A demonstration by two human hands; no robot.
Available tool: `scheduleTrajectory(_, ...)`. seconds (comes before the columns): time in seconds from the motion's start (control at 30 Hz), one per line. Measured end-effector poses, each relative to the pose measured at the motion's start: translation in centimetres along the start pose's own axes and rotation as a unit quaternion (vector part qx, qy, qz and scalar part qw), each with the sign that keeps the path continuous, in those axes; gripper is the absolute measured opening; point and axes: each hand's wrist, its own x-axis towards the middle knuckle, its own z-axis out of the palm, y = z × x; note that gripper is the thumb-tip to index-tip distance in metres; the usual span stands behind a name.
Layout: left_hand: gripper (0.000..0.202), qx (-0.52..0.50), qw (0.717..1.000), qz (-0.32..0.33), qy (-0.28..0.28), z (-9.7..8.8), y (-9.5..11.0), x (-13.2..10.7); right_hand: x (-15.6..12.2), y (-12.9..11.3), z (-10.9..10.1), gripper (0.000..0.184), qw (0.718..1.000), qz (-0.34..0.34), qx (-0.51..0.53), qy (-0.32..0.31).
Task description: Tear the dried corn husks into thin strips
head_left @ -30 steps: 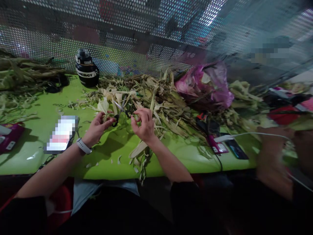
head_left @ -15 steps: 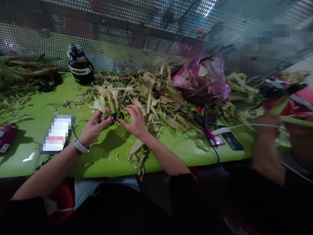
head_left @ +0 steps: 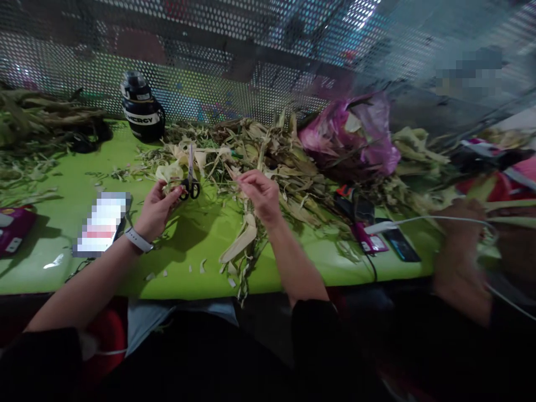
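Observation:
My left hand, with a white band on its wrist, is closed around a pale corn husk. Right at its thumb tip are the black loops of a pair of scissors, blades pointing away from me; I cannot tell whether the thumb bears on them. My right hand is at the near edge of a heap of dry corn husks, thumb and fingertips pinched together. What they pinch, if anything, is too small to make out. Below it, a curled husk strip lies on the green tabletop.
A black bottle stands at the back left. A phone lies left of my forearm. Further right are a pink plastic bag, a purple box with a white cable, and another phone. Another person's hand works at far right.
My right hand has left the scissors, moved right to the husk heap and brought its fingertips together. My left hand and the scissors have shifted slightly left.

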Motion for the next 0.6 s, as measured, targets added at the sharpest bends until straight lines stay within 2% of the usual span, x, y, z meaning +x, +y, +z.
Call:
scheduleTrajectory(0.07, 0.035, -0.015, 0.999, 0.028, 0.025, -0.4, 0.0, 0.5, 0.6, 0.0, -2.1, 0.027, 0.982, 0.07, 0.152, -0.089)
scheduleTrajectory(0.13, 0.034, -0.035, 0.998, 0.044, 0.041, -0.6, -0.1, 0.8, 0.8, 0.4, -4.0, 0.04, 0.944, 0.096, 0.292, -0.123)
scheduleTrajectory(0.17, 0.034, -0.048, 0.997, 0.05, 0.044, -0.7, -0.1, 0.9, 0.8, 0.7, -4.6, 0.044, 0.923, 0.108, 0.335, -0.155)
scheduleTrajectory(0.2, 0.035, -0.062, 0.995, 0.058, 0.046, -0.8, -0.1, 1.0, 0.7, 1.1, -5.1, 0.046, 0.903, 0.121, 0.352, -0.214)
scheduleTrajectory(0.27, 0.036, -0.088, 0.992, 0.077, 0.049, -0.9, 0.1, 1.1, 0.6, 1.8, -5.5, 0.047, 0.887, 0.172, 0.306, -0.299)
scheduleTrajectory(0.3, 0.036, -0.096, 0.991, 0.084, 0.049, -0.9, 0.2, 1.2, 0.6, 2.1, -5.4, 0.046, 0.885, 0.209, 0.235, -0.345)
scheduleTrajectory(0.37, 0.036, -0.104, 0.988, 0.097, 0.052, -1.0, 0.5, 1.2, 0.6, 2.4, -4.8, 0.037, 0.85, 0.269, 0.032, -0.451)
scheduleTrajectory(0.4, 0.036, -0.103, 0.988, 0.101, 0.053, -1.0, 0.6, 1.2, 0.7, 2.3, -4.4, 0.029, 0.845, 0.276, -0.047, -0.456)
scheduleTrajectory(0.43, 0.036, -0.097, 0.988, 0.103, 0.055, -1.0, 0.7, 1.2, 0.8, 2.1, -3.8, 0.02, 0.856, 0.269, -0.1, -0.429)
scheduleTrajectory(0.47, 0.037, -0.086, 0.99, 0.102, 0.057, -0.9, 0.7, 1.1, 0.8, 1.7, -3.2, 0.016, 0.892, 0.226, -0.227, -0.319)
scheduleTrajectory(0.5, 0.037, -0.069, 0.991, 0.099, 0.058, -0.8, 0.7, 0.9, 0.7, 1.2, -2.6, 0.009, 0.91, 0.171, -0.322, -0.196)
scheduleTrajectory(0.53, 0.037, -0.046, 0.993, 0.092, 0.056, -0.6, 0.6, 0.7, 0.5, 0.7, -1.9, 0.011, 0.918, 0.121, -0.367, -0.095)
scheduleTrajectory(0.57, 0.036, -0.02, 0.995, 0.083, 0.048, -0.5, 0.4, 0.5, 0.2, 0.1, -1.1, 0.016, 0.927, 0.08, -0.366, -0.024)
scheduleTrajectory(0.6, 0.034, -0.002, 0.996, 0.08, 0.042, -0.2, 0.1, 0.2, -0.2, -0.5, -0.3, 0.018, 0.943, 0.059, -0.329, 0.002)
